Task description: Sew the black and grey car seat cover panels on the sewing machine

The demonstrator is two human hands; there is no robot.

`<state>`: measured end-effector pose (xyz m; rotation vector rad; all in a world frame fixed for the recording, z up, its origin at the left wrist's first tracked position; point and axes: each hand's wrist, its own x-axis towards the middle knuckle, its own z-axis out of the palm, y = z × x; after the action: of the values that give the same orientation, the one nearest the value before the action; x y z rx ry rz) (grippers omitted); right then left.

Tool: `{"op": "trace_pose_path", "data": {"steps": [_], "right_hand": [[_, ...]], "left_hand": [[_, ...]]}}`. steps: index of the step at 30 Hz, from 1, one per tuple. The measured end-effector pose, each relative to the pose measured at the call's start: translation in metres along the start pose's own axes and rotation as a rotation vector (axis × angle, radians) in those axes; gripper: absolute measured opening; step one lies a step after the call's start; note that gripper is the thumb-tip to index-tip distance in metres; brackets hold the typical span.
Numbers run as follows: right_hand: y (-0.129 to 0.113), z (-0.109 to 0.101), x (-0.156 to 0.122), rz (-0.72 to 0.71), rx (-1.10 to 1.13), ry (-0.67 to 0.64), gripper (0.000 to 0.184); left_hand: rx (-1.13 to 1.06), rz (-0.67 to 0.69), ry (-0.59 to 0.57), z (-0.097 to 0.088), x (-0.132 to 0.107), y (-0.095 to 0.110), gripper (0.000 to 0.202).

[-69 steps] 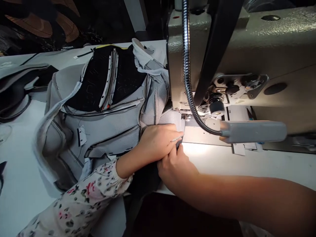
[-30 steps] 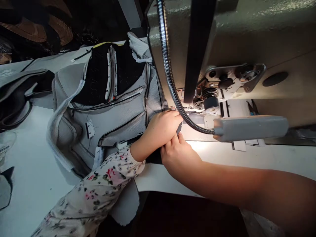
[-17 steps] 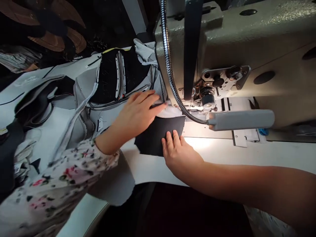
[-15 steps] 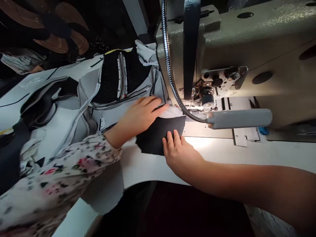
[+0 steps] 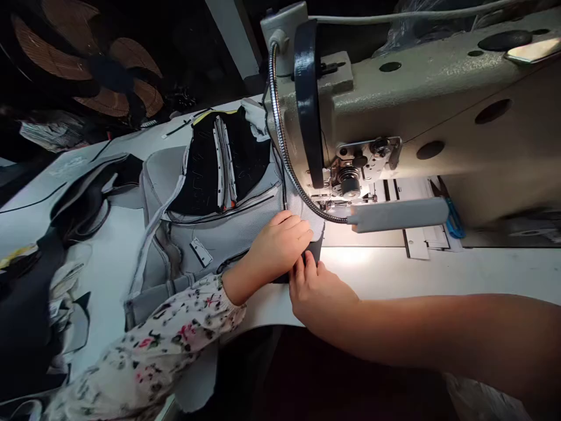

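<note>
Head view, only one available. Left hand [image 5: 283, 241] sits on the near end of the light mesh panel [image 5: 304, 213], part of the grey cover [image 5: 232, 237]. Its fingers are curled and together, tips tucked out of sight; can't tell if they're pinching or just pressing. Right hand [image 5: 322, 292] is just below and to the right, fingers together, tips on the dark fabric piece [image 5: 314, 250] right beside the left hand. Can't tell if anything is clamped there either.

Key relation: the mesh panel's right edge runs from near the presser foot [image 5: 332, 204] down toward both hands, dark piece showing past it at the lower end. Left hand is nearer the foot. Dark piece is mostly under the hands, so its long axis can't be read.

Relative to the fingers: mesh panel goes up and away from the left hand toward the sewing machine [image 5: 385, 99]; rest of the cover spreads left across the surface [image 5: 438, 275], black panel [image 5: 201, 169] at its far side. Dark piece is under the right fingers, partly covered by the left hand.

Lamp [image 5: 398, 215] hangs right of the foot, scissors [image 5: 454, 222] beyond it.
</note>
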<state>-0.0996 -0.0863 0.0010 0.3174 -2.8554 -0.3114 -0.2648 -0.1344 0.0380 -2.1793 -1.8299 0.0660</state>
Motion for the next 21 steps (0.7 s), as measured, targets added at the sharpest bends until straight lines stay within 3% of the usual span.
{"op": "trace_pose_path", "data": {"steps": [6, 14, 21], "right_hand": [[0.005, 0.002, 0.000, -0.015, -0.007, 0.004, 0.040], [0.007, -0.004, 0.000, 0.030, 0.007, 0.112, 0.034], [0.008, -0.005, 0.001, 0.027, -0.016, 0.126, 0.033]], "left_hand": [[-0.137, -0.181, 0.128, 0.027, -0.015, -0.018, 0.036], [-0.079, -0.093, 0.216, 0.021, -0.010, 0.015, 0.019], [-0.130, -0.123, 0.224, 0.026, -0.007, 0.013, 0.016]]}}
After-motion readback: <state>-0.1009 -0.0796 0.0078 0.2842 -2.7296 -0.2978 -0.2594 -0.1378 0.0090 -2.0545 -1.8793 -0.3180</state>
